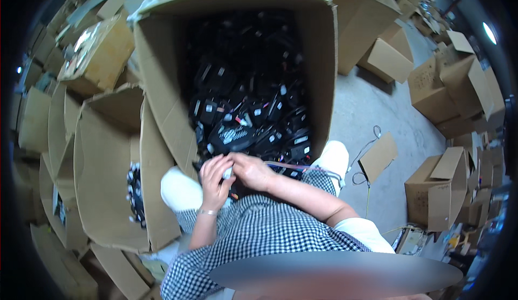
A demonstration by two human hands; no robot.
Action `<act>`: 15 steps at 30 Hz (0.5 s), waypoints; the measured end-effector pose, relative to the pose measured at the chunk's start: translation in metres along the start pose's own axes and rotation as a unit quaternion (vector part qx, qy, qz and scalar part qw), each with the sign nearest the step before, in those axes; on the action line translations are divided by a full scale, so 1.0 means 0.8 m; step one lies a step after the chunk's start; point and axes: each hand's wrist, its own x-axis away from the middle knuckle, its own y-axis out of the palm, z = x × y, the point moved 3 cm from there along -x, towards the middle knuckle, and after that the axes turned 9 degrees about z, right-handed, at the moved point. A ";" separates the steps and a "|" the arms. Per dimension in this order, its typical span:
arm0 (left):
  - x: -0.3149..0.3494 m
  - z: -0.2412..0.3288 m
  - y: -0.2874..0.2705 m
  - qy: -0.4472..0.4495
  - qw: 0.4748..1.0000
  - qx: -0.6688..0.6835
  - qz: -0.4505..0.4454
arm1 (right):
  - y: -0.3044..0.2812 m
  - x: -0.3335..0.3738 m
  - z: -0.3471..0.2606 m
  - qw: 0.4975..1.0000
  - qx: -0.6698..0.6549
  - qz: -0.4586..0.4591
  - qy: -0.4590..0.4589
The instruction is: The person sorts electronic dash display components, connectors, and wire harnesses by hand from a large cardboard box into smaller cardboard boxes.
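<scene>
My left hand (215,181) is closed over a small pale piece (227,174), just in front of my lap. My right hand (251,171) meets it from the other side, fingers bent in against the same spot; what they pinch is hidden. Thin coloured wires (286,166) trail out to the right beside my right wrist. Just beyond both hands, a big cardboard box (162,79) is heaped with black electronic units (232,136), many with white labels and short leads. A dark part shows at the left hand's far edge, too blurred to name.
On my left, a second open box (105,176) holds a small pile of black-and-white parts (136,195). More cartons (450,92) stand to the right. A loose cardboard piece (379,157) and a thin cord (368,195) lie on the grey floor (372,108).
</scene>
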 end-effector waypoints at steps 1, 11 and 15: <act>-0.003 0.004 0.007 -0.003 0.999 0.036 0.022 | -0.005 0.001 -0.002 1.000 -0.002 0.007 0.005; -0.018 0.011 0.033 -0.003 0.999 0.038 0.033 | -0.079 0.034 -0.001 0.762 -0.419 -0.066 0.489; -0.006 0.014 0.045 0.006 0.998 0.007 0.068 | -0.054 0.049 -0.005 0.705 -0.453 -0.039 0.544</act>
